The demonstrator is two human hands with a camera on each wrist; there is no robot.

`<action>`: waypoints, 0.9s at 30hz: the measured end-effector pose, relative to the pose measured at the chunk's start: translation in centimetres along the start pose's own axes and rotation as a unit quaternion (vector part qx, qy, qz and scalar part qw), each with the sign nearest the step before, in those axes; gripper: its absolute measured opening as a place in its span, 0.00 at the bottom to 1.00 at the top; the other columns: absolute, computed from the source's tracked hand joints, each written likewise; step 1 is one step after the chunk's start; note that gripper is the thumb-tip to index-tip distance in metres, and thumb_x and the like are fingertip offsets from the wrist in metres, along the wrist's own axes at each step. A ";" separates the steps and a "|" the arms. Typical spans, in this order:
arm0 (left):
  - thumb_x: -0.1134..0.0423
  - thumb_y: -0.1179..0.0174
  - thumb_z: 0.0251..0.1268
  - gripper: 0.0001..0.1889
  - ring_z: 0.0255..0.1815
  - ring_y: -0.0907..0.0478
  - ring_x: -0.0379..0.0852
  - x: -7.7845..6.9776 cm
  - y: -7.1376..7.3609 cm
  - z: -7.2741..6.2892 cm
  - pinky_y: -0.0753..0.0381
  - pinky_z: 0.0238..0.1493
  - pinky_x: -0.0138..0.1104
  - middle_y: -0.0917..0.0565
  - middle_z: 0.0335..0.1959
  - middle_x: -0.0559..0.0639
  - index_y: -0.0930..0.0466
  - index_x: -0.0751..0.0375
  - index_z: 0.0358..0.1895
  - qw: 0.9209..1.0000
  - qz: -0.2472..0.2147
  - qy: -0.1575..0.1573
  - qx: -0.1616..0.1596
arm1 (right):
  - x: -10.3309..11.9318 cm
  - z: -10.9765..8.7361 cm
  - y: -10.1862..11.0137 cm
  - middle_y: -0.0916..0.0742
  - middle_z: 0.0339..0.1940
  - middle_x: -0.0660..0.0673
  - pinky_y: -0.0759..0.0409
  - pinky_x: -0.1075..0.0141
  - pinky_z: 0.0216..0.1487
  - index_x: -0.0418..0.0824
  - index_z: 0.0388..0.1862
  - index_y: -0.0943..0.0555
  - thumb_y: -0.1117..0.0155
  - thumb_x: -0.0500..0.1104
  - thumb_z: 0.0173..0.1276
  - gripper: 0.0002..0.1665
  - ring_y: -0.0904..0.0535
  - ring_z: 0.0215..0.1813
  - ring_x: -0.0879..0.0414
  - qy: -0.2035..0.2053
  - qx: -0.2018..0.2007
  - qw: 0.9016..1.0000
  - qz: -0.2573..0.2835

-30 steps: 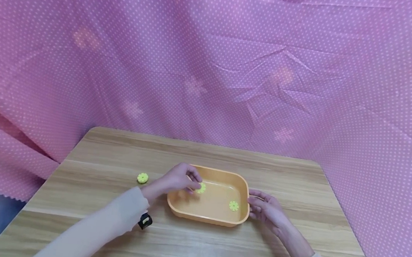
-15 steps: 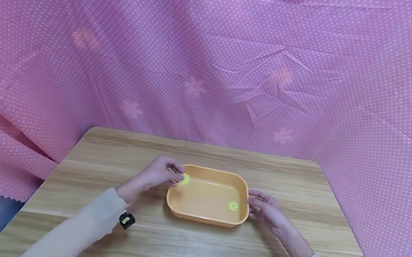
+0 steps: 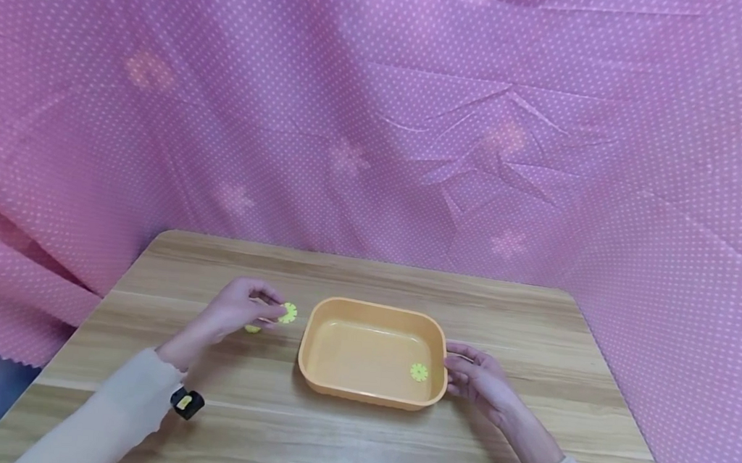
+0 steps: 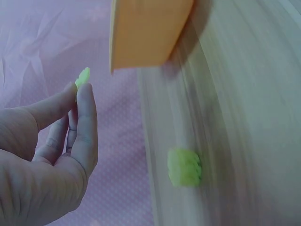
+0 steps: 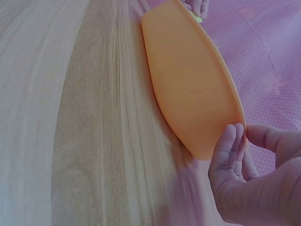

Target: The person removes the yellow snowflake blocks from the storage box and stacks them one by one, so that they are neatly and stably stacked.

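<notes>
My left hand (image 3: 240, 308) pinches a yellow-green, flower-shaped disc (image 3: 288, 313) between thumb and fingertips, to the left of an orange plastic basin (image 3: 365, 394). The left wrist view shows that disc (image 4: 83, 76) nearly edge-on, above the table. Below the hand stands a short stack of the same yellow-green discs (image 4: 184, 167), mostly hidden by the hand in the head view. One more disc (image 3: 419, 372) lies flat on the basin's floor, near its right end. My right hand (image 5: 256, 172) grips the basin's right rim, thumb at the edge and fingers against the outer wall.
The basin stands on a wood-grain table (image 3: 360, 452) with rounded far corners. A pink dotted cloth (image 3: 380, 116) hangs behind the table and along its sides. A black wrist camera (image 3: 187, 402) sits on the left sleeve.
My left hand has moved left with its disc, from above the basin out past the left rim to over the stack. My right hand has stayed at the basin's right end.
</notes>
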State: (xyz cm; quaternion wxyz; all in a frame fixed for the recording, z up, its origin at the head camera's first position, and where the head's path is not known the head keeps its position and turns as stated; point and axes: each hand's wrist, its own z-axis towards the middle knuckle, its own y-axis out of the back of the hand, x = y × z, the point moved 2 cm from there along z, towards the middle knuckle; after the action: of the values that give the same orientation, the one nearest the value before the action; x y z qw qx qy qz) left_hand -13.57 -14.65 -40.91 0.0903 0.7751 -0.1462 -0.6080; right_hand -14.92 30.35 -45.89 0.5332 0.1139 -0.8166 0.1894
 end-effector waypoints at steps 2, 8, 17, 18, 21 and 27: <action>0.67 0.29 0.68 0.19 0.40 0.10 0.48 0.5 0.6 -0.1 0.06 0.49 0.41 0.15 0.47 0.58 0.19 0.75 0.56 1.000 -0.001 -0.002 -0.004 | 0.0 0.0 0.0 0.07 0.42 0.53 0.08 0.69 0.46 0.29 0.74 0.34 0.40 0.36 0.79 0.30 0.11 0.38 0.63 0.000 -0.001 1.000 -0.001; 0.67 0.30 0.68 0.21 0.39 0.12 0.43 1.8 2.3 -0.4 0.05 0.47 0.38 0.14 0.46 0.57 0.20 0.79 0.58 1.000 -0.012 -0.009 -0.022 | -0.2 0.1 0.0 0.07 0.41 0.53 0.08 0.68 0.46 0.27 0.75 0.35 0.39 0.36 0.79 0.32 0.11 0.37 0.63 -0.004 -0.008 1.000 -0.002; 0.73 0.31 0.67 0.20 0.35 0.13 0.38 3.9 3.5 -0.5 0.07 0.44 0.30 0.14 0.42 0.56 0.22 0.85 0.56 0.999 -0.021 -0.014 -0.040 | -0.4 0.2 0.1 0.07 0.40 0.54 0.08 0.69 0.45 0.28 0.74 0.34 0.39 0.36 0.78 0.31 0.11 0.37 0.64 -0.010 -0.015 1.000 0.001; 0.73 0.31 0.67 0.20 0.35 0.14 0.38 4.1 3.6 -0.5 0.07 0.44 0.30 0.14 0.42 0.56 0.22 0.85 0.56 0.999 -0.020 -0.012 -0.042 | -0.4 0.3 0.1 0.07 0.40 0.54 0.08 0.69 0.45 0.29 0.74 0.34 0.39 0.36 0.78 0.31 0.11 0.37 0.64 -0.010 -0.016 1.000 0.002; 0.73 0.31 0.67 0.20 0.35 0.14 0.38 4.7 3.8 -0.4 0.07 0.43 0.29 0.13 0.43 0.57 0.22 0.85 0.56 0.999 -0.018 -0.004 -0.047 | -0.4 0.3 0.1 0.07 0.40 0.54 0.08 0.69 0.45 0.28 0.75 0.35 0.39 0.36 0.78 0.31 0.11 0.37 0.64 -0.010 -0.016 1.000 0.002; 0.72 0.31 0.67 0.21 0.34 0.13 0.38 5.6 4.0 -0.1 0.07 0.41 0.29 0.11 0.45 0.61 0.22 0.84 0.57 0.998 -0.014 0.010 -0.054 | -0.2 0.2 0.1 0.08 0.40 0.54 0.08 0.69 0.45 0.28 0.74 0.34 0.39 0.36 0.78 0.30 0.12 0.38 0.64 -0.008 -0.012 1.000 0.006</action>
State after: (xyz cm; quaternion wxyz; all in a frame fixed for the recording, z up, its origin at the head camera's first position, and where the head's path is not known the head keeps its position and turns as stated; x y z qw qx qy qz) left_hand -12.71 -20.28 -44.76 0.1251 0.7769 -0.1013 -0.6086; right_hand -15.05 30.40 -46.14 0.5265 0.1041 -0.8240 0.1816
